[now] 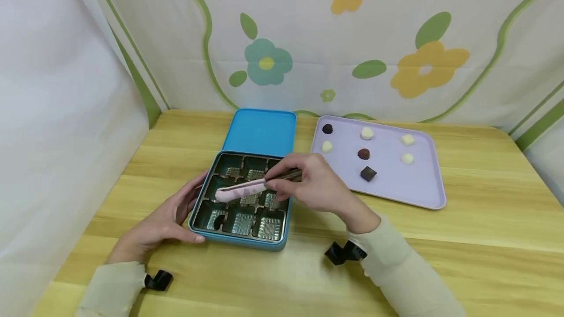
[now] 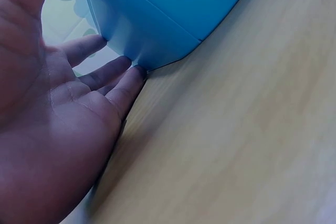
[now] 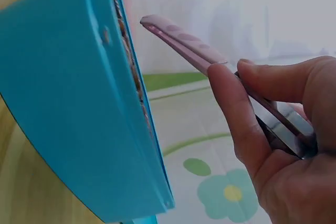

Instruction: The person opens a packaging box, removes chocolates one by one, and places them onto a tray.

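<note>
**Tongs over the tin, left hand steadying it**

Nearest you, both sleeves lie on the wooden table [image 1: 462, 194], with a black strap end showing at each wrist. Your left hand [image 1: 163, 221] rests at the tin's [image 1: 240, 241] left front corner; its fingers [image 2: 113, 72] are straight and pressed against the blue wall, the thumb along the front edge. It curls round nothing.

Just beyond, your right hand [image 1: 315, 185] pinches a pair of tongs [image 1: 246, 189] between thumb and fingers. The tongs have pink tips and a metal shank, and they point left, hovering above the tin's middle row. In the right wrist view the two arms of the tongs lie close together, almost touching, and nothing shows between the tips.

The tin sits open at the centre of the table, holding a dark tray with nine moulded pockets. One dark piece [image 1: 219, 219] seems to lie in the front left pocket; the others show only their ribbed floors. The tin's blue lid [image 1: 260, 131] lies flat right behind it, touching its far edge.

To the right, apart from the tin, stands a lilac tray [image 1: 414, 190] with seven chocolates: four white, three dark, spread out singly. A flowered cloth [image 1: 396, 38] hangs behind the table.
</note>
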Tool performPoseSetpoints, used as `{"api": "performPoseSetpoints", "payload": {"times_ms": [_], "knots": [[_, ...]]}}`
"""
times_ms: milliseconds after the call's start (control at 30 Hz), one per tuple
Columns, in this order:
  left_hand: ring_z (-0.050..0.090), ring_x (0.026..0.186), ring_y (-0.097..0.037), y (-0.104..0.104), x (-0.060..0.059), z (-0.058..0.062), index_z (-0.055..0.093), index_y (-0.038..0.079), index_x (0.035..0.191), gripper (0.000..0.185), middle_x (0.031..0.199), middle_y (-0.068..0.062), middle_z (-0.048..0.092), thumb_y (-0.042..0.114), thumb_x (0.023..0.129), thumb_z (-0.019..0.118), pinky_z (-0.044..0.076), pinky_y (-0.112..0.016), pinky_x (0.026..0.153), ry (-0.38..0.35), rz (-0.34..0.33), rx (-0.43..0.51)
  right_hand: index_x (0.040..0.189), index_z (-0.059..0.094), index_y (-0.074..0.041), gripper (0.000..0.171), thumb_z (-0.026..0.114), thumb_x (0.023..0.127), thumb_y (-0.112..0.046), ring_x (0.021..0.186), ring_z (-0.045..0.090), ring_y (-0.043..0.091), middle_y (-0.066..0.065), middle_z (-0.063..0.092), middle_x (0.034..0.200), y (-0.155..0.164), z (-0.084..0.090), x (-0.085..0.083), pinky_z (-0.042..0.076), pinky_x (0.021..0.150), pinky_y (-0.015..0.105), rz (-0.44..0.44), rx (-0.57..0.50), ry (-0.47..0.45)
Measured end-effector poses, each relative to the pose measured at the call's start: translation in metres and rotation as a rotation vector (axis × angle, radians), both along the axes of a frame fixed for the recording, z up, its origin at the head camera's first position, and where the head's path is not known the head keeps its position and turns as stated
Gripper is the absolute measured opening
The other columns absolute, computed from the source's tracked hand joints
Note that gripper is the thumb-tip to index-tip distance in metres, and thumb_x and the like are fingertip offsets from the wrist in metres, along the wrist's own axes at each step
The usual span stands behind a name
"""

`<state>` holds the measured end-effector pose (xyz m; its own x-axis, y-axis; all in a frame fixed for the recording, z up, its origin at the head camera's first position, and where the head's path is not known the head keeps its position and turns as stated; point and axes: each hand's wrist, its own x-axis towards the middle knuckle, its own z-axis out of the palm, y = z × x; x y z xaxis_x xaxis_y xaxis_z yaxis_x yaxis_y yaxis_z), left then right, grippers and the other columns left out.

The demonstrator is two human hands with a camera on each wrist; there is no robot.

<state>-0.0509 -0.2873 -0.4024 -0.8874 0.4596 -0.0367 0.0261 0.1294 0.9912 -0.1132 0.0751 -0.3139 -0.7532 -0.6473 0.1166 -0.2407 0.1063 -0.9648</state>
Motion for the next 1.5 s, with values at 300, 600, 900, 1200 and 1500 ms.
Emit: {"api": "performPoseSetpoints", "payload": {"times_ms": [300,600,900,1200,1500], "knots": [[0.041,0.149,0.001,-0.002,-0.003,0.001,0.012,0.021,0.175,0.133,0.179,-0.016,0.012,-0.010,0.073,0.091,0.040,-0.012,0.115,0.004,-0.022,0.003,0.108,0.083,-0.009,0.014,0.081,0.097,-0.016,0.078,0.059,0.011,0.001,0.071,0.096,-0.038,0.024,0.006,0.051,0.072,0.024,0.164,0.377,0.572],[0.038,0.153,0.001,0.003,0.000,-0.002,0.011,0.023,0.175,0.130,0.181,-0.012,0.013,-0.008,0.076,0.090,0.036,-0.011,0.117,0.016,-0.039,0.003,0.082,0.072,-0.012,0.018,0.070,0.099,-0.005,0.077,0.048,0.011,-0.004,0.057,0.082,-0.080,0.041,0.001,0.038,0.070,0.022,0.362,0.628,0.606],[0.039,0.152,0.001,0.001,0.001,-0.001,0.011,0.022,0.175,0.132,0.179,-0.021,0.011,-0.010,0.074,0.090,0.036,-0.010,0.117,0.023,-0.033,0.000,0.108,0.083,-0.011,0.012,0.082,0.096,-0.015,0.080,0.065,0.006,0.001,0.074,0.101,-0.050,0.007,-0.006,0.053,0.075,0.023,0.193,0.381,0.418],[0.039,0.151,0.002,0.000,-0.002,0.001,0.011,0.020,0.175,0.132,0.179,-0.021,0.011,-0.010,0.074,0.090,0.035,-0.010,0.117,0.032,-0.038,0.000,0.108,0.083,-0.009,0.015,0.084,0.095,-0.013,0.075,0.065,0.002,0.000,0.071,0.094,-0.037,-0.007,-0.006,0.056,0.068,0.022,0.132,0.246,0.280],[0.038,0.152,0.004,0.000,-0.001,0.000,0.011,0.020,0.175,0.132,0.180,-0.017,0.011,-0.010,0.073,0.090,0.036,-0.011,0.117,0.033,-0.035,0.003,0.113,0.081,-0.005,0.017,0.081,0.096,-0.008,0.078,0.080,0.022,0.011,0.071,0.107,-0.018,-0.016,-0.008,0.066,0.072,0.039,0.114,0.099,0.016]]}}
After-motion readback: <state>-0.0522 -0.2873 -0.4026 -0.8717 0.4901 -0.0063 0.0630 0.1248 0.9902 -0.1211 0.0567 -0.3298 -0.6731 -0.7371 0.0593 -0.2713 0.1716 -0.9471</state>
